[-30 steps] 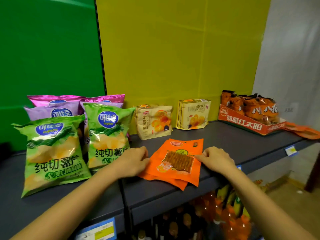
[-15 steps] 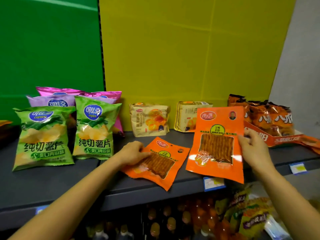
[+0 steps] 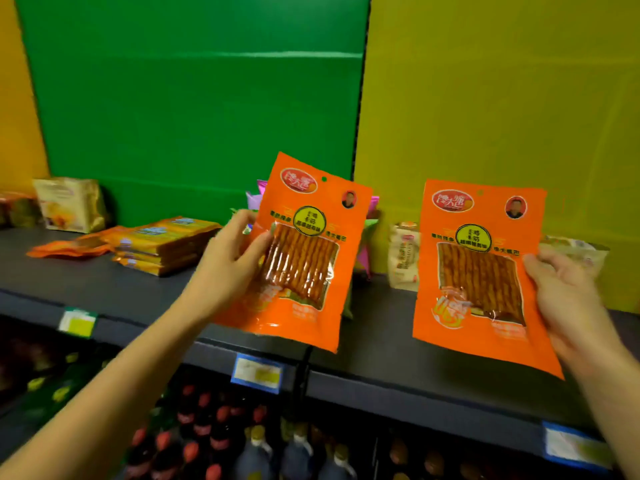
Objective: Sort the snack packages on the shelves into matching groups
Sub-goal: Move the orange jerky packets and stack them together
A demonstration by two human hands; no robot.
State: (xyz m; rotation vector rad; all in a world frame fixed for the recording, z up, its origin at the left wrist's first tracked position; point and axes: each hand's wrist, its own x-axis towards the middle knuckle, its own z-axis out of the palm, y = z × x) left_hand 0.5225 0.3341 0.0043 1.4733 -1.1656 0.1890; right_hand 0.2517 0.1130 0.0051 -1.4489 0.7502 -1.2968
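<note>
Orange pouches of spicy strips were both lifted above the shelf: the left hand clamped the left pouch, the right hand the right pouch. Step in hand: carrying a matched pair. Next move probably required laying both on the flat orange stack at far left.

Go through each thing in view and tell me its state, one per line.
Left hand: grip on left orange packet, lifted.
Left orange packet: upright, slightly tilted, sealed.
Right hand: grip on right orange packet.
Right orange packet: upright, off shelf.
Yellow packet stack: lying flat on shelf.
</note>
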